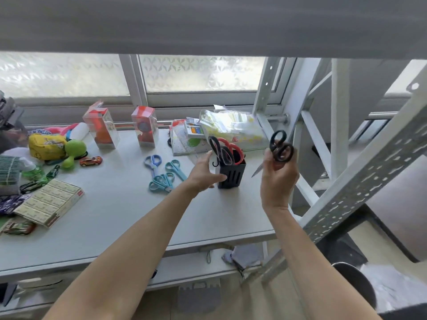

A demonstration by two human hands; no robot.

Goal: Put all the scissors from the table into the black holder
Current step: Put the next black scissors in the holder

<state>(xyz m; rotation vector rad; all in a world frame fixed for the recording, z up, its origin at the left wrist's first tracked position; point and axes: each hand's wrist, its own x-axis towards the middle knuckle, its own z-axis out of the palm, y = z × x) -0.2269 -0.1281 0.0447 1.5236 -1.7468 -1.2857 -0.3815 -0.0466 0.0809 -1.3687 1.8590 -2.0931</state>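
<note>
The black holder (231, 175) stands on the grey table (120, 218), with black-handled scissors (219, 151) and red-handled scissors (233, 147) sticking out of it. My left hand (204, 173) rests against the holder's left side, fingers apart. My right hand (278, 179), to the right of the holder and above the table's edge, grips black-handled scissors (280, 146) with the handles up and the blade tip pointing down-left. Three small scissors lie on the table left of the holder: a blue pair (153, 163), a teal pair (175, 168) and another teal pair (161, 182).
Two clear boxes with red toys (101, 128) stand at the back. A flat carton (49, 205), a toy car (91, 161), a green toy and a yellow pouch crowd the left. Plastic bags (231, 127) lie behind the holder. A perforated metal rack post (369, 176) rises on the right.
</note>
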